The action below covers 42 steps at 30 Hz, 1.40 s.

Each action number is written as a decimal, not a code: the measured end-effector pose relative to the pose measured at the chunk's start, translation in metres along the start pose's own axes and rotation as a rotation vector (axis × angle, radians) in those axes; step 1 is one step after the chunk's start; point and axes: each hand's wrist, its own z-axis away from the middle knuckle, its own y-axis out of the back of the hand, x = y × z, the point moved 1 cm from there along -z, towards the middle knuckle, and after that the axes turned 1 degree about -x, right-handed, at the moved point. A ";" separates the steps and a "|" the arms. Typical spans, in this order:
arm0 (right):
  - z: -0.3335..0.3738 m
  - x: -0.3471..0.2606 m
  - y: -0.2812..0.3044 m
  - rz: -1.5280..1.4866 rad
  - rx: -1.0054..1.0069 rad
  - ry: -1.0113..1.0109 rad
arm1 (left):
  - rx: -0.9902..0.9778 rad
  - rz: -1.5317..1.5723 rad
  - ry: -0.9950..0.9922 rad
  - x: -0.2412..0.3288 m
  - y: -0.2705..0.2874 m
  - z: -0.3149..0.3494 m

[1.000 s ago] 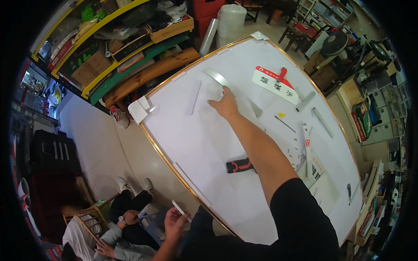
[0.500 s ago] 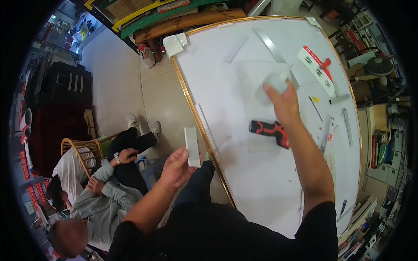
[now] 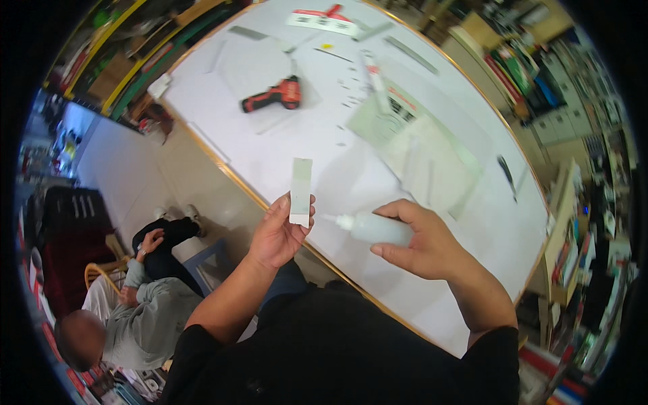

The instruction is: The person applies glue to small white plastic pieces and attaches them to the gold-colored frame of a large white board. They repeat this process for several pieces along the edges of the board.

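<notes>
My left hand [image 3: 278, 233] grips a short, flat strip [image 3: 302, 189], pale grey-green with a white lower end, held upright near the table's gold edge. In my right hand [image 3: 425, 243] is a translucent squeeze bottle [image 3: 379, 228] lying sideways, its white cap and thin nozzle pointing left toward the strip. A small gap separates nozzle and strip. Both hands are above the near edge of the white tabletop [image 3: 344, 260]. Farther off on the table lies a red and black cordless drill [image 3: 273, 96].
A printed sheet with clear plastic [image 3: 378, 125], a dark-handled tool [image 3: 506, 177], metal strips [image 3: 412, 54] and a red and white sign [image 3: 322, 21] lie on the table. Seated at my left is a person in a grey sleeve [image 3: 158, 317], near a blue stool [image 3: 206, 260]. Shelves stand behind.
My right hand has brought the bottle back from the far part of the table, close to the strip in my left hand. The view has turned to the right.
</notes>
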 end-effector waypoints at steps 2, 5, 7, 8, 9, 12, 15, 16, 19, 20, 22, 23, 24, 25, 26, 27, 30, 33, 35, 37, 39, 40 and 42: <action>0.048 0.010 0.003 0.032 0.188 0.139 | -0.004 0.007 0.058 -0.040 -0.026 0.006; 0.105 0.017 0.002 -0.063 0.340 0.106 | -0.046 -0.013 0.154 -0.079 -0.057 0.007; 0.129 0.017 0.002 -0.051 0.412 0.127 | -0.100 -0.046 0.210 -0.097 -0.072 0.007; 0.140 0.016 0.003 -0.016 0.430 0.143 | -0.127 -0.060 0.230 -0.105 -0.078 0.009; 0.148 0.016 0.004 0.018 0.443 0.162 | -0.127 -0.056 0.245 -0.113 -0.083 0.010; 0.165 0.013 0.005 0.096 0.432 0.217 | -0.120 -0.045 0.276 -0.132 -0.094 0.016; 0.175 0.013 0.003 0.186 0.462 0.272 | -0.094 -0.039 0.293 -0.143 -0.100 0.022; 0.177 0.015 0.003 0.176 0.477 0.284 | -0.094 -0.042 0.294 -0.145 -0.101 0.024; 0.184 0.018 0.002 0.159 0.503 0.306 | -0.104 -0.049 0.279 -0.151 -0.104 0.026; 0.186 0.019 0.002 0.155 0.506 0.313 | -0.112 -0.051 0.272 -0.153 -0.105 0.027; 0.191 0.021 0.001 0.163 0.507 0.324 | -0.104 -0.057 0.269 -0.156 -0.107 0.031; 0.193 0.022 0.002 0.175 0.502 0.327 | -0.103 -0.058 0.266 -0.158 -0.108 0.032; 0.195 0.022 0.002 0.186 0.499 0.328 | -0.111 -0.054 0.263 -0.159 -0.109 0.033; 0.197 0.022 0.001 0.178 0.517 0.333 | -0.119 -0.048 0.259 -0.159 -0.109 0.035; 0.199 0.022 0.000 0.172 0.538 0.337 | -0.129 -0.041 0.254 -0.159 -0.110 0.036; 0.200 0.022 -0.001 0.166 0.557 0.341 | -0.135 -0.041 0.253 -0.159 -0.111 0.038; 0.206 0.022 0.000 0.189 0.558 0.352 | -0.148 -0.042 0.249 -0.161 -0.113 0.042; 0.212 0.021 0.002 0.224 0.528 0.372 | -0.151 -0.055 0.241 -0.164 -0.117 0.046; 0.215 0.020 0.003 0.215 0.511 0.368 | -0.150 -0.073 0.240 -0.166 -0.120 0.049; 0.218 0.019 0.003 0.199 0.502 0.375 | -0.145 -0.063 0.247 -0.170 -0.123 0.051; 0.220 0.019 0.002 0.179 0.498 0.384 | -0.134 -0.059 0.246 -0.172 -0.124 0.053; 0.222 0.019 0.002 0.196 0.495 0.373 | -0.126 -0.059 0.241 -0.173 -0.125 0.054; 0.227 0.020 0.005 0.231 0.486 0.344 | -0.130 -0.067 0.233 -0.174 -0.125 0.055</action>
